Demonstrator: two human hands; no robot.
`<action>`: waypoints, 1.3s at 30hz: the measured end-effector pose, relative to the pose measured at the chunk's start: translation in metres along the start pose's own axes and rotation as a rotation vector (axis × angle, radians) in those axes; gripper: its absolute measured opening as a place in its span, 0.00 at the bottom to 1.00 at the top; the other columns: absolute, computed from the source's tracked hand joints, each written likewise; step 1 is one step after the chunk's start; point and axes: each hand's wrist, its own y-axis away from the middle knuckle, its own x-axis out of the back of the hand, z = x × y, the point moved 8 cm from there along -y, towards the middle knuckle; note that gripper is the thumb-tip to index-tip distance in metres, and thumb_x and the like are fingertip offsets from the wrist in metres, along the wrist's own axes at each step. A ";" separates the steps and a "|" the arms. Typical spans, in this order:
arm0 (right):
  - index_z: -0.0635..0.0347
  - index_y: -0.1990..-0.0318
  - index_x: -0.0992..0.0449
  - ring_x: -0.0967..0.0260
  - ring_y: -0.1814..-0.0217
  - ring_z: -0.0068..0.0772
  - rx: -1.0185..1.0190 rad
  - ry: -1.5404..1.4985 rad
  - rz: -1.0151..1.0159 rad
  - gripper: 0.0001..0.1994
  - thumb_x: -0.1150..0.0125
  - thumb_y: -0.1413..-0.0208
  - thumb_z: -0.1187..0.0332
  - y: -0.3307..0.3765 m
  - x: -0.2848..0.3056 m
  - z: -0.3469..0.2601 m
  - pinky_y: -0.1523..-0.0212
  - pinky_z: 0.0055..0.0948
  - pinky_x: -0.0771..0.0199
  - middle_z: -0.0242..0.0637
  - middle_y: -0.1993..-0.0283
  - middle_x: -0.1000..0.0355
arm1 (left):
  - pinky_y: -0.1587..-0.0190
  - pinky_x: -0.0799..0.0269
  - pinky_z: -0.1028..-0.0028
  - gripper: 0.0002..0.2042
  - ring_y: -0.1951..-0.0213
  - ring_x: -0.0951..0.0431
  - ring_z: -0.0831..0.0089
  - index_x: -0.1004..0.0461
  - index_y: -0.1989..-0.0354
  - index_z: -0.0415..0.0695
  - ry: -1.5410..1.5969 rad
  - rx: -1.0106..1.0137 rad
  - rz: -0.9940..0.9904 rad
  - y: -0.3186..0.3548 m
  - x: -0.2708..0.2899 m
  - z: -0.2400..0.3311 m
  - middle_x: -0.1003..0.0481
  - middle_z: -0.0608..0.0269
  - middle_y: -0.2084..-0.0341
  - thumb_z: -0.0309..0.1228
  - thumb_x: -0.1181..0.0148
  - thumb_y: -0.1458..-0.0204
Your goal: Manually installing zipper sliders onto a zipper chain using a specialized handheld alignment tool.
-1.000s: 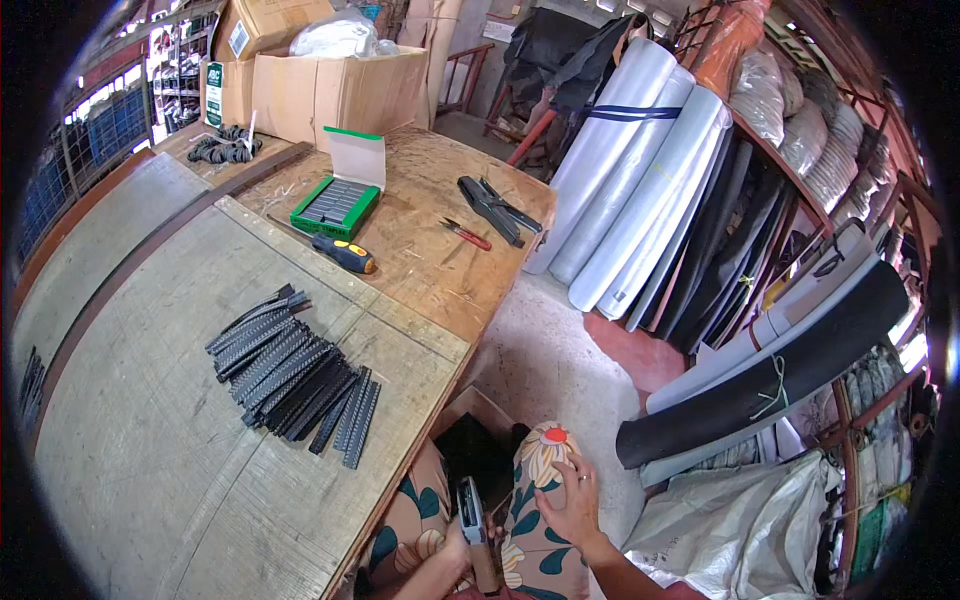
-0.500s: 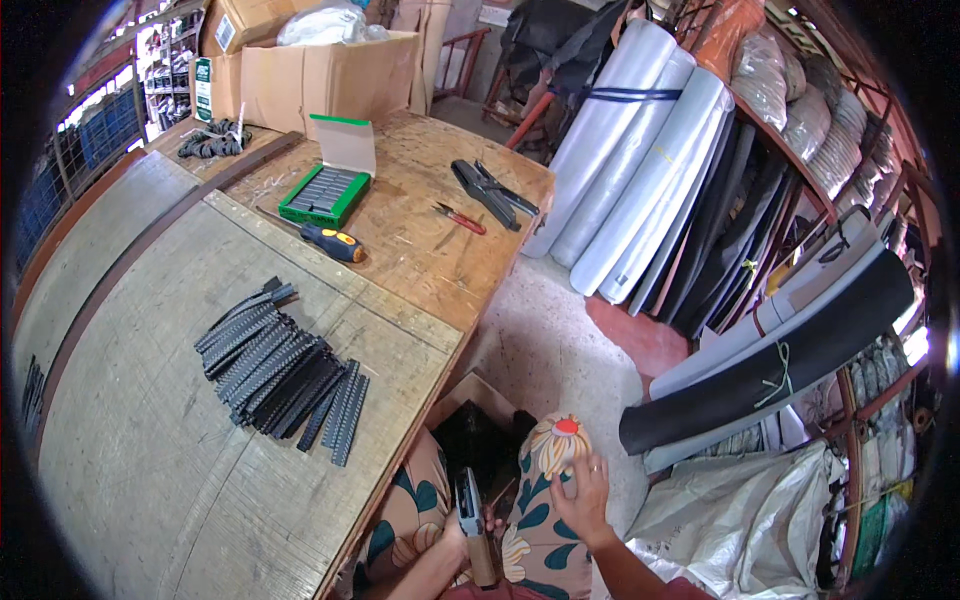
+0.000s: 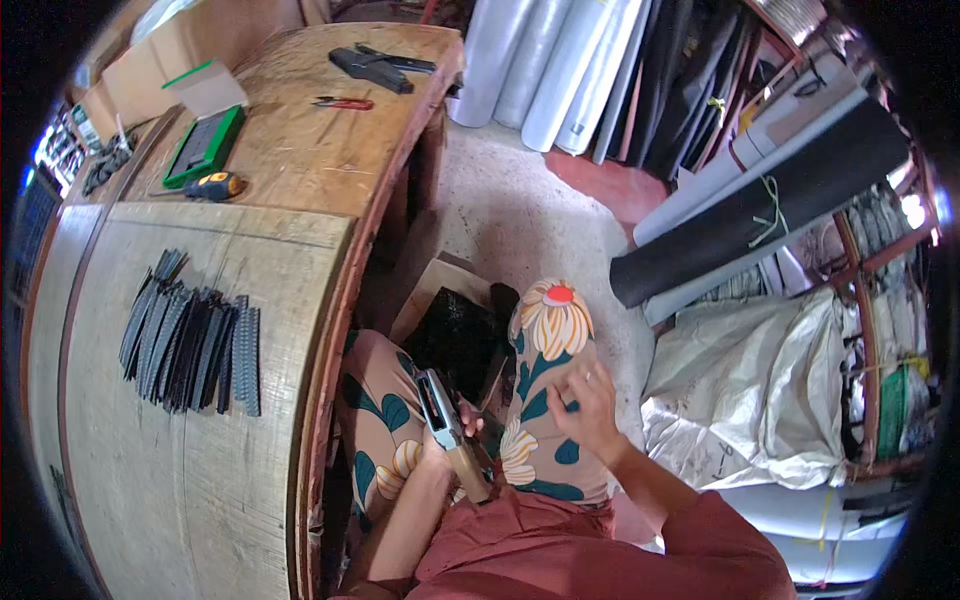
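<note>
While the person sits close against the curved wooden desk [image 3: 200, 500], the left hand [image 3: 447, 440] is closed around a tool with a tan wooden handle and a long grey metal head [image 3: 447, 425], held in the lap between the knees with its head pointing away from the body. Well to the left of that hand, on the pale desk top, lies a row of black ridged plastic strips [image 3: 195, 340] packed side by side. Far beyond it, at the back of the desk, sit a green flat case [image 3: 205, 147] and a yellow-and-black tape measure [image 3: 222, 185]. Just ahead of the left hand, on the floor, is an open cardboard box of black parts [image 3: 455, 335]. The right hand [image 3: 583, 405] rests on the right knee of the floral-patterned trousers [image 3: 545, 340], fingers curled loosely and gripping nothing. Further right lies a crumpled white plastic sack [image 3: 750, 380].
</note>
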 end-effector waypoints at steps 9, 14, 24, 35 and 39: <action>0.61 0.69 0.28 0.33 0.65 0.44 -0.180 -0.007 0.017 0.11 0.34 0.62 0.72 -0.002 0.010 0.012 0.63 0.35 0.31 0.39 0.66 0.31 | 0.63 0.31 0.66 0.13 0.81 0.35 0.68 0.31 0.70 0.47 -0.079 -0.084 -0.166 0.003 0.009 0.021 0.36 0.61 0.81 0.42 0.56 0.43; 0.62 0.66 0.26 0.30 0.62 0.39 -0.173 -0.363 -0.369 0.14 0.33 0.58 0.65 0.032 -0.016 -0.019 0.63 0.33 0.29 0.39 0.62 0.30 | 0.66 0.29 0.68 0.12 0.82 0.33 0.67 0.33 0.69 0.44 -0.151 -0.184 -0.207 0.028 -0.073 0.030 0.36 0.62 0.85 0.40 0.55 0.43; 0.73 0.35 0.65 0.55 0.32 0.53 -0.230 -1.041 -0.323 0.57 0.29 0.59 0.49 0.015 -0.077 -0.103 0.34 0.41 0.54 0.61 0.36 0.54 | 0.81 0.37 0.77 0.12 0.84 0.34 0.73 0.34 0.72 0.43 -0.838 -0.726 0.036 0.068 -0.125 0.065 0.34 0.63 0.84 0.34 0.60 0.40; 0.66 0.36 0.52 0.46 0.35 0.43 -0.414 -1.268 -0.291 0.47 0.31 0.57 0.50 0.009 -0.080 -0.089 0.37 0.33 0.47 0.53 0.40 0.44 | 0.78 0.31 0.76 0.15 0.81 0.29 0.73 0.33 0.68 0.43 -0.741 -0.843 0.258 0.067 -0.123 0.064 0.30 0.62 0.82 0.41 0.59 0.38; 0.66 0.36 0.53 0.45 0.36 0.42 -0.428 -1.237 -0.328 0.48 0.32 0.56 0.48 0.013 -0.074 -0.089 0.38 0.33 0.46 0.51 0.40 0.43 | 0.75 0.32 0.77 0.11 0.79 0.29 0.75 0.34 0.66 0.43 -0.696 -0.803 0.185 0.065 -0.117 0.061 0.30 0.63 0.80 0.36 0.60 0.38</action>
